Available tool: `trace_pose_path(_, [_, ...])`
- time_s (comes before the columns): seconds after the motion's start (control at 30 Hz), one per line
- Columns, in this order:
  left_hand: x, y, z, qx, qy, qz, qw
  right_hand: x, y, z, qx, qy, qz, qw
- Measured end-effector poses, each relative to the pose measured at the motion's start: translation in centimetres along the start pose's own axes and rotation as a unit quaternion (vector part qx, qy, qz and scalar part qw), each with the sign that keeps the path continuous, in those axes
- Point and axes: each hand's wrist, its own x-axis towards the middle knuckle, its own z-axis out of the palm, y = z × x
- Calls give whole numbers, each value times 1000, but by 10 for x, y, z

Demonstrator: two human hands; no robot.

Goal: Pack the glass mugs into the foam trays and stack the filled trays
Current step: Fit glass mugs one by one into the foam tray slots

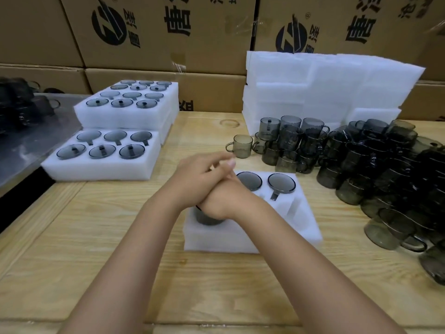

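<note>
A white foam tray (252, 237) lies on the wooden table in front of me. Its back row holds two smoky glass mugs (281, 183), sunk in flush. A third glass mug (208, 219) stands part way out of the front left pocket. My right hand (224, 201) lies palm down on that mug's rim. My left hand (199, 169) is laid across the right hand's fingers and hides them. Neither hand grips the mug.
A heap of loose mugs (375, 165) fills the right side, with one single mug (242, 145) standing apart. Empty foam trays (325, 88) are stacked behind the heap. Filled trays (103, 162) and a taller filled stack (125, 114) stand at the left. Cardboard boxes (168, 32) form the back wall.
</note>
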Motion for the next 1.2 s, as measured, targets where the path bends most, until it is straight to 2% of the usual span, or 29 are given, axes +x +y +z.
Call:
trace_pose_path(0.07, [-5, -12, 6, 32, -29, -5, 999, 1, -3, 9, -61, -42, -8, 997])
trace_pose_path(0.13, [-12, -22, 13, 53, 7, 14, 998, -3, -5, 16, -81, -24, 3, 996])
trace_pose_path(0.2, [-14, -25, 15, 52, 31, 23, 998, -5, -5, 20, -87, -5, 10, 996])
trace_pose_path(0.33, [-10, -22, 15, 90, 10, 9, 996, -5, -2, 22, -84, 21, 2, 996])
trace_pose_path(0.4, [-9, -22, 16, 93, 29, 1, 995, -5, 0, 23, -45, 29, -3, 999])
trace_pose_path(0.47, [-11, -22, 18, -43, 100, -19, 994, -4, 3, 25, 45, 35, 4, 998])
trace_pose_path(0.53, [-15, -27, 21, -241, 172, -57, 953, -2, 6, 28, 137, 46, 19, 989])
trace_pose_path(0.6, [-21, -38, 25, -367, 199, -91, 904, -1, 8, 32, 186, 55, 29, 981])
trace_pose_path(0.67, [-24, -46, 29, -442, 183, -115, 871, -1, 9, 33, 198, 61, 27, 978])
trace_pose_path(0.73, [-23, -49, 30, -452, 179, -124, 865, -2, 10, 32, 223, 88, 24, 971])
trace_pose_path(0.8, [-20, -50, 28, -447, 183, -123, 867, -7, 10, 28, 333, 141, 14, 932])
trace_pose_path(0.9, [-16, -54, 28, -425, 189, -117, 878, -22, 23, 11, 538, 214, 12, 815])
trace_pose_path(1.0, [-14, -55, 26, -372, 197, -106, 901, -30, 70, -10, 557, 331, 84, 757])
trace_pose_path(1.03, [-13, -56, 26, -365, 200, -102, 903, -30, 88, -17, 526, 364, 126, 758])
trace_pose_path(1.1, [-12, -56, 27, -364, 207, -104, 902, -25, 120, -26, 407, 377, 219, 802])
trace_pose_path(1.13, [-12, -56, 28, -361, 211, -107, 902, -20, 132, -27, 344, 353, 250, 833])
trace_pose_path(1.2, [-10, -57, 28, -353, 216, -109, 904, -1, 145, -26, 285, 278, 239, 886])
